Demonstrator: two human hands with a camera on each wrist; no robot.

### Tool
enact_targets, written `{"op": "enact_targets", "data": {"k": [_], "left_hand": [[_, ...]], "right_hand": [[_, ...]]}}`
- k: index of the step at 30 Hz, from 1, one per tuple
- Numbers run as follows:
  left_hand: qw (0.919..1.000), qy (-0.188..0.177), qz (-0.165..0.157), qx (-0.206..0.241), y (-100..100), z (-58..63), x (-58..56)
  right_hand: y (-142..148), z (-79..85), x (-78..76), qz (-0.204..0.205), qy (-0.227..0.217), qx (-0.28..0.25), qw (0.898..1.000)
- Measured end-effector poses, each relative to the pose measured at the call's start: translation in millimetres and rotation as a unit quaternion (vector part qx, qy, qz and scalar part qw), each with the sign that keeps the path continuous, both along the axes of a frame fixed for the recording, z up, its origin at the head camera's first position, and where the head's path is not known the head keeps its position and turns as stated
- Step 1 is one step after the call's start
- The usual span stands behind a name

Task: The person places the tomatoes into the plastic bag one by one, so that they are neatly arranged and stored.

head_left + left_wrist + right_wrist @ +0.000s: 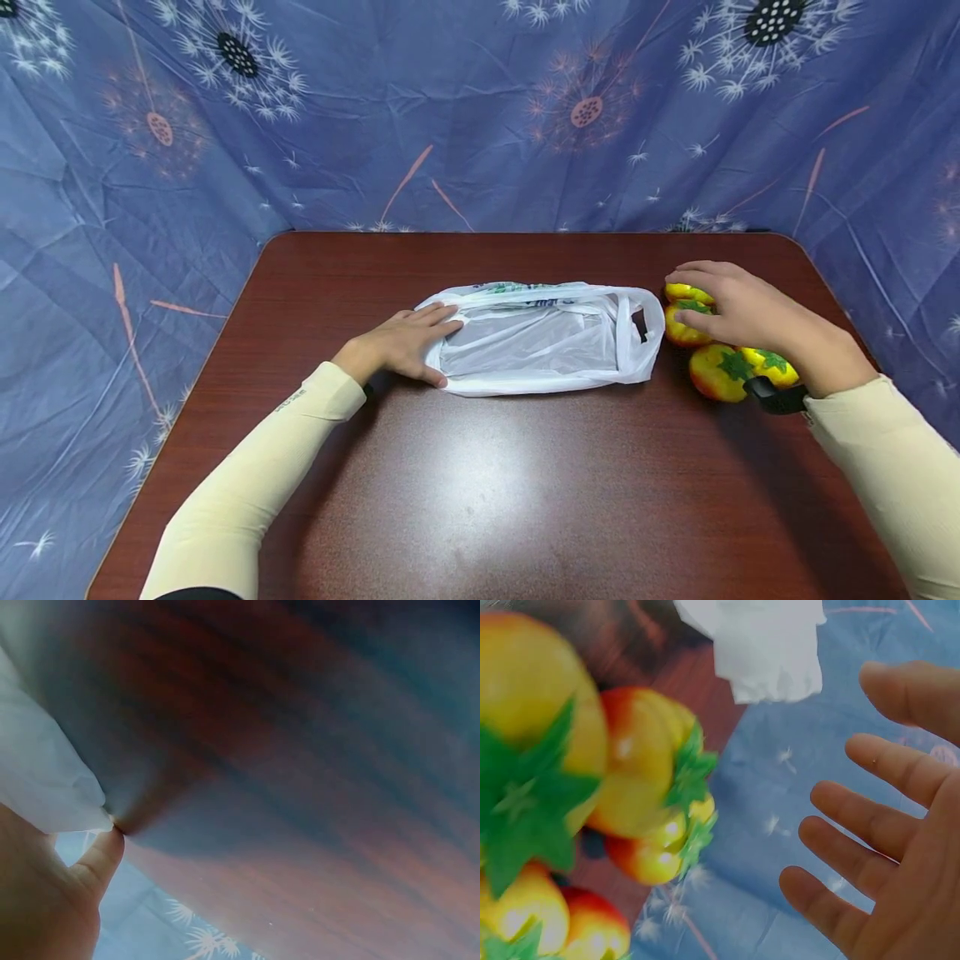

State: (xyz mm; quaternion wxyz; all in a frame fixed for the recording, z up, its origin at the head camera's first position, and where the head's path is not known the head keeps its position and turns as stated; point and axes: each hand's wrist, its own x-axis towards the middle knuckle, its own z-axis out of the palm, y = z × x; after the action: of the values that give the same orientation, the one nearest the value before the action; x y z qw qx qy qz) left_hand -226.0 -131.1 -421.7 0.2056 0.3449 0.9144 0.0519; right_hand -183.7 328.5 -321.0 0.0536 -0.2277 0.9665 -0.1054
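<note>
A white plastic bag (525, 387) with green and dark blue print lies on the table, its mouth spread wide and a handle loop at its right end. My left hand (408, 340) rests at the bag's left end, fingers spread over its edge. In the left wrist view the thumb (103, 859) touches the white plastic (45, 765). Several yellow-and-red fruits (717, 372) with green star-shaped caps, like persimmons, sit right of the bag. Over them hovers my right hand (738, 308), partly covering them. The right wrist view shows its fingers (870, 825) extended and holding nothing.
The dark red-brown table (480, 492) has rounded far corners. Behind it and along both sides hangs a blue cloth (465, 117) with a dandelion pattern. A black band (776, 396) circles the right wrist.
</note>
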Motion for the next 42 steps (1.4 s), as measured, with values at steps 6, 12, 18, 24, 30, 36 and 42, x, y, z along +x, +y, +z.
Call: {"op": "enact_targets", "data": {"k": [6, 12, 18, 24, 30, 36, 42], "left_hand": [[1.0000, 0.001, 0.000, -0.002, 0.9, -0.5, -0.4], [1.0000, -0.005, 0.002, -0.003, -0.4, -0.3, -0.1], [1.0000, -0.008, 0.002, -0.002, -0.8, 0.0, -0.2], [0.9999, -0.013, -0.001, 0.002, 0.6, -1.2, 1.7], [0.9999, -0.012, 0.001, -0.001, 2.1, -0.5, 2.8], [0.9999, -0.013, 0.001, -0.003, 2.7, 0.3, 2.7], [0.9999, -0.012, 0.003, -0.005, 0.4, 0.1, 2.7]], "right_hand": [[21.5, -7.0, 10.9, -0.020, 0.014, -0.007, 1.000], [37.1, -15.4, 27.7, -0.034, 0.030, -0.041, 0.998], [55.0, -26.8, 52.2, -0.051, 0.054, -0.069, 0.995], [70.2, -35.9, 66.6, -0.088, 0.061, -0.058, 0.993], [85.8, -43.2, 74.6, -0.125, 0.074, -0.063, 0.987], [100.8, -46.2, 71.9, -0.151, 0.075, -0.059, 0.984], [110.3, -46.7, 60.6, -0.174, 0.041, -0.065, 0.982]]}}
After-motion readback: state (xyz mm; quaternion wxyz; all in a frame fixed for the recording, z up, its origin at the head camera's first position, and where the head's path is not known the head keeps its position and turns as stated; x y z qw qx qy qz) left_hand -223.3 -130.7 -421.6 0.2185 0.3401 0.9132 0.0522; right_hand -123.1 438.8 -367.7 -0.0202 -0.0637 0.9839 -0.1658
